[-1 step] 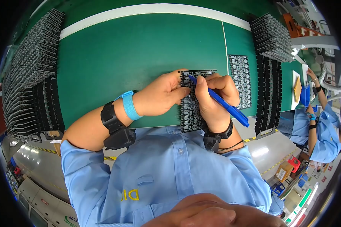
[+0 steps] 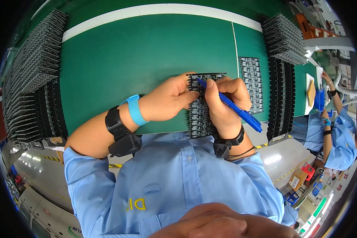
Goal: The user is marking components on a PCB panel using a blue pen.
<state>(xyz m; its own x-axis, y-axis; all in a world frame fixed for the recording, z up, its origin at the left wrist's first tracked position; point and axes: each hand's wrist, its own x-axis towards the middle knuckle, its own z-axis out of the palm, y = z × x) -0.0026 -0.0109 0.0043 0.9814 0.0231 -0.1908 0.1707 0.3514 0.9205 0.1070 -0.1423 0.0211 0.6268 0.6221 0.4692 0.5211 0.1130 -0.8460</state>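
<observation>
A black circuit board panel [image 2: 199, 115] covered with rows of small pale parts is held over the near edge of the green table. My left hand [image 2: 170, 97] grips its left edge, the thumb lying on top and the fingers behind. In my right hand [image 2: 228, 101] a blue marker pen [image 2: 242, 113] is pinched, its tip end at the upper part of the panel. Whether the tip touches the board I cannot tell. My right hand covers much of the panel's right side. To the right, a second circuit board panel [image 2: 251, 83] lies flat on the table.
Black racks packed with upright circuit boards stand left [image 2: 35, 59] and right [image 2: 285, 39] on the green table [image 2: 146, 51]. A white strip [image 2: 162, 9] crosses the far side. At the far right, a co-worker in a blue shirt [image 2: 341, 139] works beside a blue container [image 2: 319, 101].
The marker pen's rear end has shifted very slightly toward the lower right. Both hands and the held panel stay practically in place.
</observation>
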